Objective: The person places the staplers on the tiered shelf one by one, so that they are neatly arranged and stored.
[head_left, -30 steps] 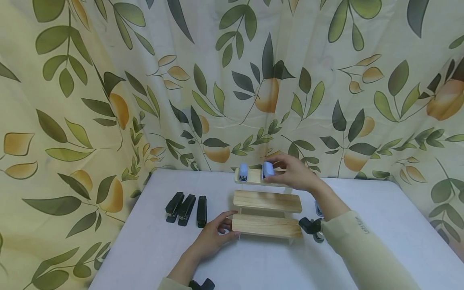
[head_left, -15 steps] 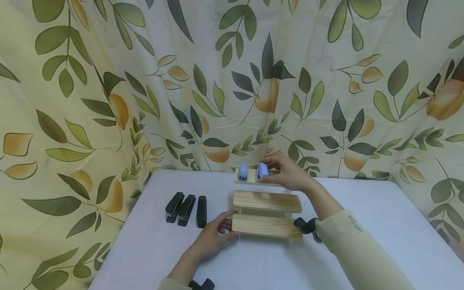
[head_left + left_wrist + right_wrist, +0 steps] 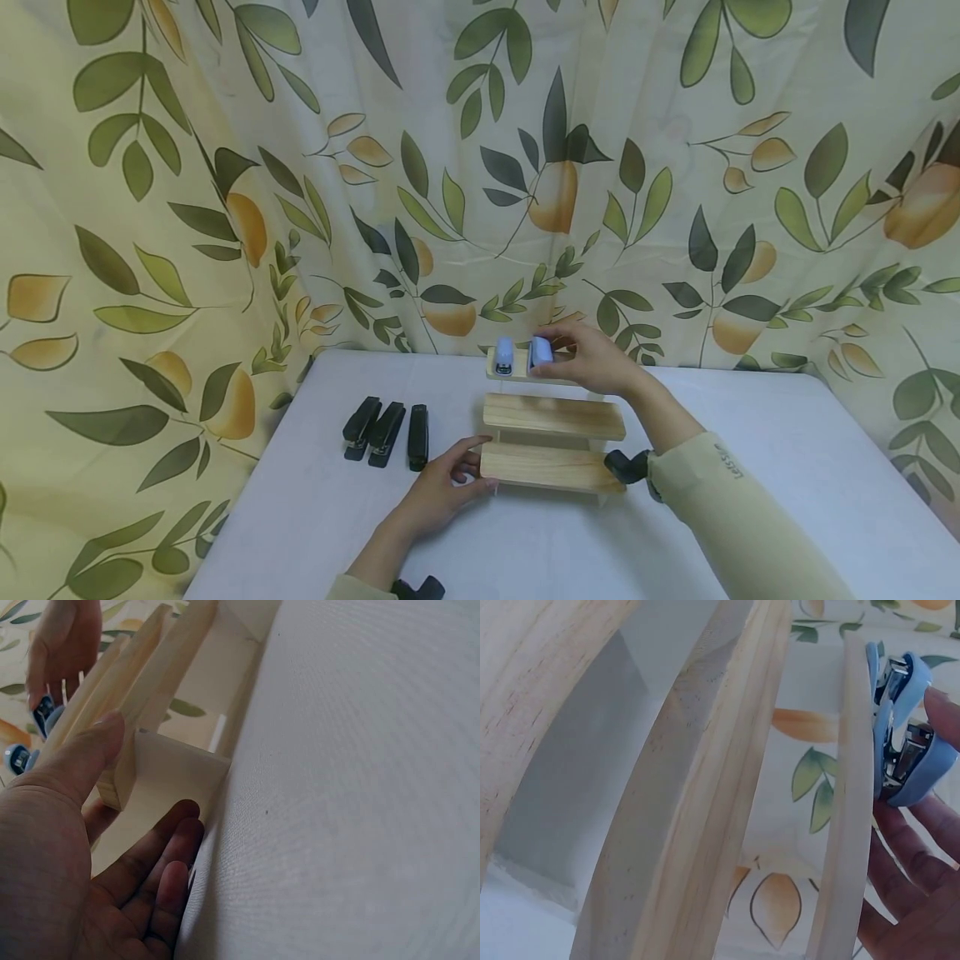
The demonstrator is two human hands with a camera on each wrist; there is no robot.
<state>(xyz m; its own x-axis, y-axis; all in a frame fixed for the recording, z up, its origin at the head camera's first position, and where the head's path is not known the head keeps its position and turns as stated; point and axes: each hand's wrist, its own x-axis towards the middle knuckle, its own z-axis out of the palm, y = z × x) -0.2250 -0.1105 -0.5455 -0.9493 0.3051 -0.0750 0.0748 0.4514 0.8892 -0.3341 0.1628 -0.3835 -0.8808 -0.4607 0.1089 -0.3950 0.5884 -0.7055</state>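
A wooden three-step display stand (image 3: 555,417) stands mid-table, its boards joined by pale end supports. My left hand (image 3: 438,492) pinches the left end of its lowest board, thumb (image 3: 97,754) on the board and the lower fingers loosely bent beside the support. At the top step, my right hand (image 3: 596,358) holds a light blue stapler (image 3: 540,352) between thumb and fingers. The stapler stands upright on the board in the right wrist view, its metal end showing. Left of it on the same step is a second blue stapler (image 3: 504,356), a small gap between them.
Several black staplers lie left of the stand: one at the far left (image 3: 362,428), one beside it (image 3: 386,434), one nearer the stand (image 3: 417,438). The white tabletop (image 3: 300,500) reaches back to a leaf-patterned curtain (image 3: 480,208). My right sleeve (image 3: 738,517) covers part of the right side.
My right hand has slid left along the top step with its blue stapler, closer to the other one, and the stapler looks straighter. A blue thing right of the stand is now hidden. My left hand stays still.
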